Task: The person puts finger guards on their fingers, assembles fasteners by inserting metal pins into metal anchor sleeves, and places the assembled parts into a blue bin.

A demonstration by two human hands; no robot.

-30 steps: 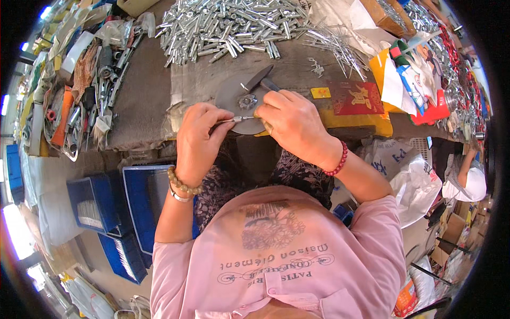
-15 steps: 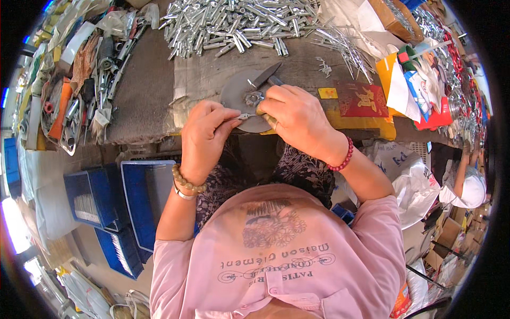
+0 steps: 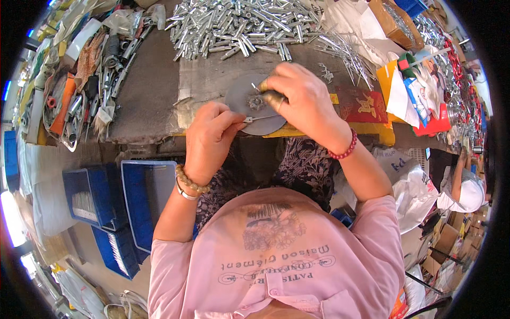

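My left hand [image 3: 211, 139] pinches a small silver metal fitting [image 3: 248, 120] between thumb and fingertips, over the near edge of a round grey metal disc [image 3: 236, 95]. From the fitting a thin rod [image 3: 268, 116] runs right, passing just below my right thumb. My right hand [image 3: 304, 101] is curled over the disc's right side, its index finger and thumb in brown tip covers and slightly apart. Nothing shows between them. A tiny bright pin [image 3: 254, 85] lies by the index fingertip. Near the disc's centre sits a small metal cluster [image 3: 255, 101]. Whatever lies beneath my right hand is hidden.
A heap of silver metal tubes [image 3: 239, 29] covers the far bench, with long thin rods [image 3: 348, 56] to its right. Hand tools [image 3: 109, 61] crowd the left. A red packet [image 3: 366, 108] lies right of my hand. Blue bins [image 3: 90, 196] stand below the bench.
My right hand has left the fitting and moved up over the disc, covering the dark blade and tool seen there before. My left hand keeps its pinch; the thin rod now shows.
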